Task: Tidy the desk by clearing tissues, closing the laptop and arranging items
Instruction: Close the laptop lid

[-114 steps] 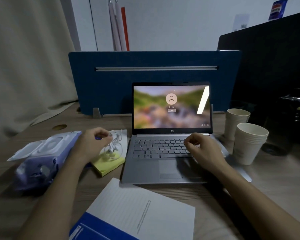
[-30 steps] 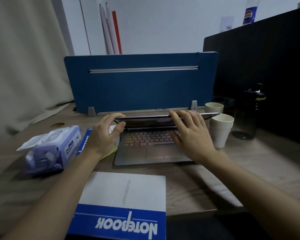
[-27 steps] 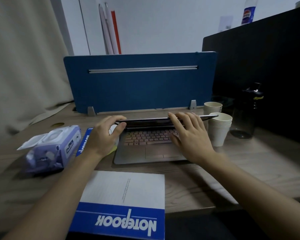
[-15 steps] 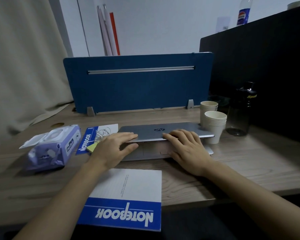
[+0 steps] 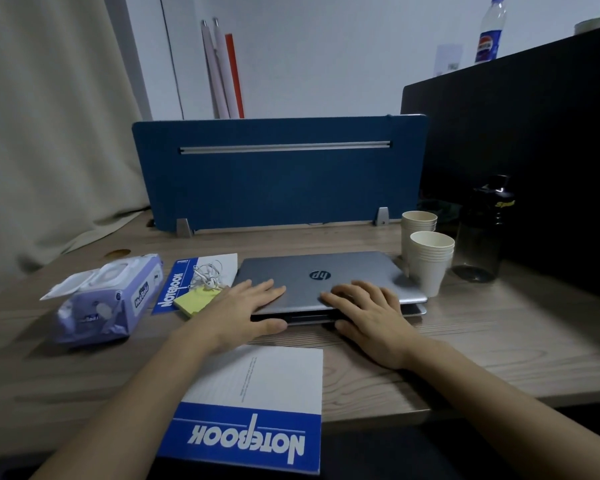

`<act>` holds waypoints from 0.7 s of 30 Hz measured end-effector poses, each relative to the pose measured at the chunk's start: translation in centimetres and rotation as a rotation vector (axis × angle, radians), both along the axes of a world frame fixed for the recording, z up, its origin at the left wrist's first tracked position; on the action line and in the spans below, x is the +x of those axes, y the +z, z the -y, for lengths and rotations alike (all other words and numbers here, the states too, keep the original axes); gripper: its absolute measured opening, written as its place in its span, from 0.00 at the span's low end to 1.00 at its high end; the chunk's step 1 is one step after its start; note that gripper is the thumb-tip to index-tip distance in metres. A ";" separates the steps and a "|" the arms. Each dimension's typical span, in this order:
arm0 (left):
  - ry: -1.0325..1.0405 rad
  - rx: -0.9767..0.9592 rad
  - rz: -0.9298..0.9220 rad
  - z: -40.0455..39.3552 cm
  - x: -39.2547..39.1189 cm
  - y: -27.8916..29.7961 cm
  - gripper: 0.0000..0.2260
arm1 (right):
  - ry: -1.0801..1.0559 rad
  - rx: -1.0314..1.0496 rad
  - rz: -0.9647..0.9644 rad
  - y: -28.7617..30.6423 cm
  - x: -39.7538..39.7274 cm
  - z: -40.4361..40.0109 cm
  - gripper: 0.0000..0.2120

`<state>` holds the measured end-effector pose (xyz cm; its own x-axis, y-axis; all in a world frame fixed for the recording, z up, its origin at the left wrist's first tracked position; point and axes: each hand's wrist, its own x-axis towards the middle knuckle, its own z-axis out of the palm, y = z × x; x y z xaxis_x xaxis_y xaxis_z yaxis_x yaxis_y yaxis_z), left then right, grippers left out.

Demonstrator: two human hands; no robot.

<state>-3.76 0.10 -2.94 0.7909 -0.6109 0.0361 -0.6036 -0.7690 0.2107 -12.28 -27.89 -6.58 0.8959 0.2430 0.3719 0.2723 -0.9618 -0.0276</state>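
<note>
Laptop [image 5: 329,277]: thin silver slab, matte metal lid with round dark logo, lid down on the base with a thin seam showing along the near edge. Sits mid-worktop [image 5: 499,341], which is pale wood-grain laminate.

Left hand [image 5: 243,306]: flat on the lid's near-left corner, fingers straight and spread, thumb lying along the laptop's front edge; nothing gripped. Right hand [image 5: 368,310]: flat on the near-right part of the lid, fingers extended, thumb beside the front edge; nothing gripped.

Left of laptop: small notebook [image 5: 184,282], blue spine and white cover, with tangled white earphones [image 5: 208,275] on it and a yellow sticky-note pad [image 5: 193,301] overlapping its near corner. Further left: soft lilac wipes pack [image 5: 108,303], plastic flap lid raised.

In front of laptop: larger blue-and-white notebook [image 5: 257,407] overhanging the worktop edge.

Right of laptop: two stacks of cream paper cups [image 5: 430,261], the nearer touching the laptop's corner; beyond, a dark translucent bottle [image 5: 482,233].

Behind laptop: upright blue fabric divider [image 5: 278,181] with a metal rail.
</note>
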 end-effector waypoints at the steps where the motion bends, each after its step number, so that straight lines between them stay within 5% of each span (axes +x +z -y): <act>1: 0.000 0.032 0.003 0.3 0.0 -0.3 0.36 | -0.005 0.012 -0.042 -0.1 0.3 0.1 0.23; 21: 0.140 0.033 0.077 3.5 7.0 -1.8 0.27 | -0.009 0.113 -0.079 -0.4 10.8 1.0 0.22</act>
